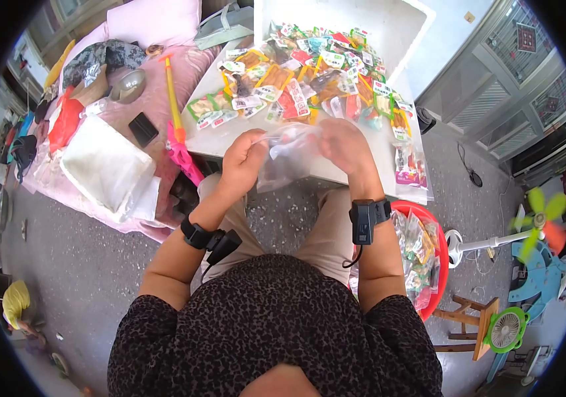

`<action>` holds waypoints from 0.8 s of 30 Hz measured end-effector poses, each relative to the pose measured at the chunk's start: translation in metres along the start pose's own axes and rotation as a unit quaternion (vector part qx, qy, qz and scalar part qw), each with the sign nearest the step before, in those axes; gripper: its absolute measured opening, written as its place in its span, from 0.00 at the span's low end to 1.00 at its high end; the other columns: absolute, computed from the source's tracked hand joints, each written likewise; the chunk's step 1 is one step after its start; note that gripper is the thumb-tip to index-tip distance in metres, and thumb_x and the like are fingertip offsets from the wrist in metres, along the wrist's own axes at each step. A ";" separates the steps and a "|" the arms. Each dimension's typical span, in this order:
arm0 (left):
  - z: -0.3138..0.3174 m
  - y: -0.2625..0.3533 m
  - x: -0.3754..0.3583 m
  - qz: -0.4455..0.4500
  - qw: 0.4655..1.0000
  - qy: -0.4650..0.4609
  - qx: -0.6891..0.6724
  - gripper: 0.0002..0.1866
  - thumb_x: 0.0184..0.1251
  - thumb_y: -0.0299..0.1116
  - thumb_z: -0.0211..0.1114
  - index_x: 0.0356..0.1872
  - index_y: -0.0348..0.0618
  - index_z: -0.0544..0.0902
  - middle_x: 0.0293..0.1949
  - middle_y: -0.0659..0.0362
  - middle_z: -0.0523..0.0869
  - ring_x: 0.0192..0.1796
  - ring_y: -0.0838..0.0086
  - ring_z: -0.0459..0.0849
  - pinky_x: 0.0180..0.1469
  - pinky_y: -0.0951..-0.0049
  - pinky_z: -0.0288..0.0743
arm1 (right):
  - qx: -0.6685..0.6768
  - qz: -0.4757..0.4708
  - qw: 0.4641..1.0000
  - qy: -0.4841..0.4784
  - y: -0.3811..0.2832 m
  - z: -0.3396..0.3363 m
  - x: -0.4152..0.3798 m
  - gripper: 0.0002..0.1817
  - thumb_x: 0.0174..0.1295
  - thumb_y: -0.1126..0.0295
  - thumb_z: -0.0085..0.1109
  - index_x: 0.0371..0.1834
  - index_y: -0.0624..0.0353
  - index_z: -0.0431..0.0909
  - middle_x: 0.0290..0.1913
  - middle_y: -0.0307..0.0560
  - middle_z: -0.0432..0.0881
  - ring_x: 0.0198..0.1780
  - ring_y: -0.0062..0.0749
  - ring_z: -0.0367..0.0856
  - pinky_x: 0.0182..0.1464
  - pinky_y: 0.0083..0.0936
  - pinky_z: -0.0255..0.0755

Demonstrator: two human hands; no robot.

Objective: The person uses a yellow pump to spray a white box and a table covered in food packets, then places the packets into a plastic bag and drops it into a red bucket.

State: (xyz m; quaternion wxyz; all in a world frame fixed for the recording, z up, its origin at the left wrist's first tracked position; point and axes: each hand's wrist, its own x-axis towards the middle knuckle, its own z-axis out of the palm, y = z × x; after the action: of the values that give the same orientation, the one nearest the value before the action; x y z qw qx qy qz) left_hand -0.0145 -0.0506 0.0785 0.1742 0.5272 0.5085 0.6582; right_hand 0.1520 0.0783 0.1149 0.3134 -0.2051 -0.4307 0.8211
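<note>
Between my hands, over the near edge of the white table, hangs a clear plastic bag (285,165). My left hand (244,159) is closed, pinching the bag's upper left edge. My right hand (346,147) is at the bag's right side and smeared by motion, so its grip cannot be made out. Something pale shows through the upper part of the bag, too blurred to name. Just beyond my hands lies a heap of small packaged snack packets (296,86), in colourful printed wrappers.
A white foam box (410,33) stands tipped behind the packets on the white table (213,142). At my right sits a red basin (443,264) of filled bags. Left is a pink-covered bed (164,112) with a white sack (107,169). A green fan (507,329) rests on a wooden stool (485,324).
</note>
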 end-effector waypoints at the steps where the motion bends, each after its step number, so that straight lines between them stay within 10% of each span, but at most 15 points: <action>1: 0.000 0.006 0.002 -0.044 0.997 -0.012 -0.066 0.08 0.60 0.28 0.51 0.37 0.36 0.73 0.32 0.61 0.76 0.35 0.81 0.71 0.39 0.81 0.66 | -0.021 0.010 1.000 0.001 -0.002 -0.004 -0.005 0.07 0.47 0.79 0.49 0.31 0.66 0.73 0.30 0.48 0.77 0.19 0.23 0.70 0.20 0.17 0.64; 6: 0.004 -0.001 -0.002 -0.153 0.974 -0.031 -0.164 0.07 0.61 0.29 0.50 0.35 0.36 0.73 0.29 0.66 0.74 0.32 0.86 0.67 0.35 0.85 0.63 | -0.196 0.061 0.979 -0.007 -0.006 -0.012 -0.036 0.11 0.49 0.72 0.55 0.35 0.66 0.74 0.29 0.45 0.77 0.21 0.20 0.70 0.21 0.15 0.63; 12: 0.014 0.008 -0.011 -0.144 0.971 -0.057 -0.184 0.06 0.61 0.29 0.50 0.34 0.38 0.73 0.26 0.67 0.72 0.28 0.87 0.66 0.31 0.85 0.63 | -0.696 -0.161 0.698 0.042 -0.016 0.016 -0.074 0.20 0.46 0.61 0.59 0.40 0.62 0.73 0.34 0.48 0.77 0.35 0.37 0.74 0.36 0.27 0.67; 15: 0.016 0.011 -0.016 -0.183 0.964 -0.099 -0.165 0.06 0.61 0.25 0.48 0.37 0.35 0.70 0.36 0.58 0.76 0.40 0.77 0.74 0.44 0.76 0.67 | -0.663 -0.227 0.714 -0.008 -0.008 0.013 -0.073 0.18 0.46 0.61 0.57 0.38 0.60 0.74 0.34 0.51 0.75 0.37 0.44 0.72 0.38 0.32 0.65; 21: 0.024 0.020 -0.022 -0.136 0.962 -0.092 -0.220 0.06 0.61 0.29 0.50 0.35 0.38 0.72 0.31 0.65 0.75 0.32 0.86 0.69 0.36 0.84 0.65 | -0.600 -0.085 0.793 -0.062 -0.010 0.027 -0.071 0.09 0.51 0.67 0.51 0.26 0.62 0.72 0.25 0.52 0.72 0.31 0.44 0.71 0.33 0.34 0.63; 24: 0.017 0.033 -0.017 -0.156 0.948 -0.151 -0.231 0.06 0.60 0.25 0.49 0.37 0.37 0.71 0.37 0.56 0.76 0.41 0.75 0.74 0.45 0.74 0.67 | -0.590 -0.200 0.775 -0.103 -0.007 0.024 -0.072 0.08 0.51 0.68 0.51 0.23 0.62 0.72 0.23 0.51 0.72 0.29 0.45 0.70 0.31 0.33 0.63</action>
State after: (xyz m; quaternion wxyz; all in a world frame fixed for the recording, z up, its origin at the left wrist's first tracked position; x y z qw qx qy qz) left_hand 0.0169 -0.0690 0.0967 0.4666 0.4793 0.3861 0.6352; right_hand 0.1915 0.0183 0.1387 0.2414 -0.1738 -0.8918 0.3408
